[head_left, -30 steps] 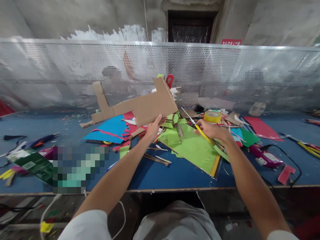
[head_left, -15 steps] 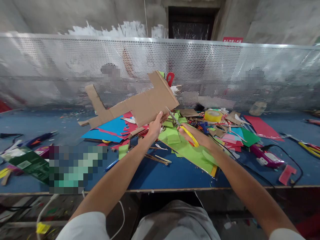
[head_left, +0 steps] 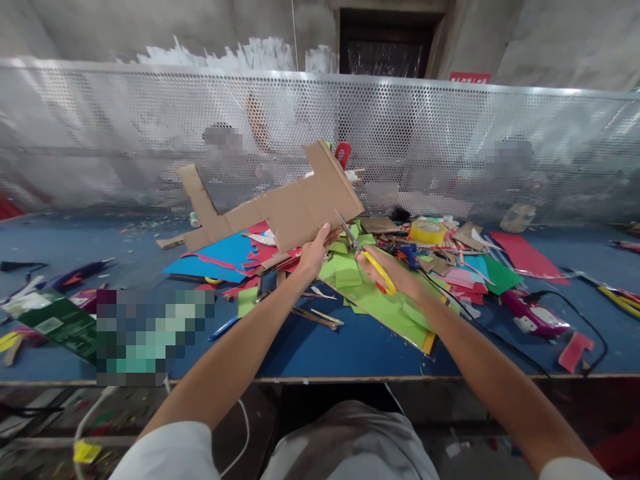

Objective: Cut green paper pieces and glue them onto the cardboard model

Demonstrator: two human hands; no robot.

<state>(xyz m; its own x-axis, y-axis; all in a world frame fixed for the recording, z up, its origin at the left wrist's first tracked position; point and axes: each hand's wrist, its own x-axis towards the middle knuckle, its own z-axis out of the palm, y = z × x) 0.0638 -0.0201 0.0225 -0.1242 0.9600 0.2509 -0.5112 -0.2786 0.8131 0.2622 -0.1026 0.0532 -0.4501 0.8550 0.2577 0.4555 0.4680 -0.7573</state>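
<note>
My left hand [head_left: 315,252] grips a large, irregular piece of brown cardboard [head_left: 295,203] by its lower edge, thumb on the near face. The cardboard is tilted above the bench, with an arm sticking up at its left and a folded strip along its right side. In my right hand [head_left: 376,268] is a pair of scissors [head_left: 377,270] with yellow handles. Their blades point up and left at the cardboard's lower right part; whether they cut into it I cannot tell. Green paper [head_left: 370,287] lies beneath both hands.
Blue card [head_left: 215,259] and red scraps lie left of centre. A yellow tape roll [head_left: 427,231], a green sheet [head_left: 500,275] and a purple device [head_left: 534,313] are to the right. A perforated metal screen [head_left: 280,113] stands along the back of the blue bench [head_left: 310,357].
The cardboard has shifted slightly right, its left end tilting a little. My left hand has moved slightly right with it; the scissors remain almost in place.
</note>
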